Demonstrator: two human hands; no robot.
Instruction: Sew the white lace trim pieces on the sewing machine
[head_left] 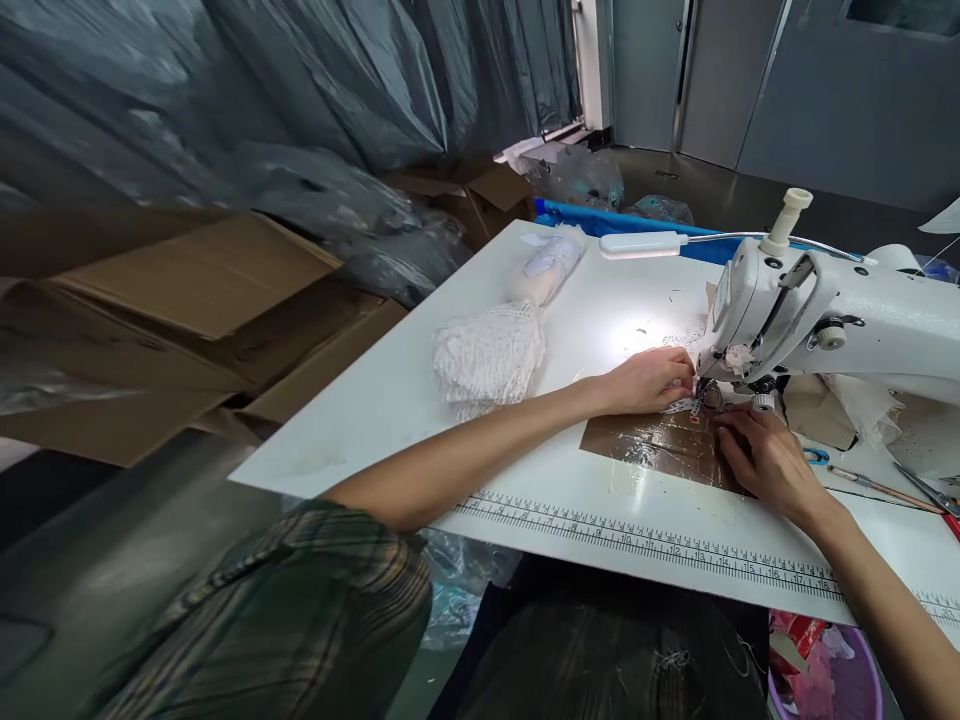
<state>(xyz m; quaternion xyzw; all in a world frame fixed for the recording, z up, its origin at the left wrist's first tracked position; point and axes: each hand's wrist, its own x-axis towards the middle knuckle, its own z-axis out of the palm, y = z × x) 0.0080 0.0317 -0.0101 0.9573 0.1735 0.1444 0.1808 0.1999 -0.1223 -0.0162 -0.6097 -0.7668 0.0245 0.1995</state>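
At the needle of the white sewing machine (862, 320), my left hand (651, 380) has its fingers curled and closed on white lace (679, 405). To the right of the presser foot, my right hand (772, 460) rests low over the brown taped plate (645, 445). Its thumb and fingertips come together close to the foot; what is between them is too small to make out. A bundle of white lace (491, 355) lies on the table left of the machine. Behind it is a tied pale bundle (551, 262) with a white wrap.
A lit lamp (641, 245) on a bendy neck shines on the white table (360, 430). Scissors (930, 490), a thin wooden-handled tool (877, 485) and a blue clip (816, 456) lie at right. Cardboard boxes (202, 270) stand left; a purple bin (862, 670) sits below.
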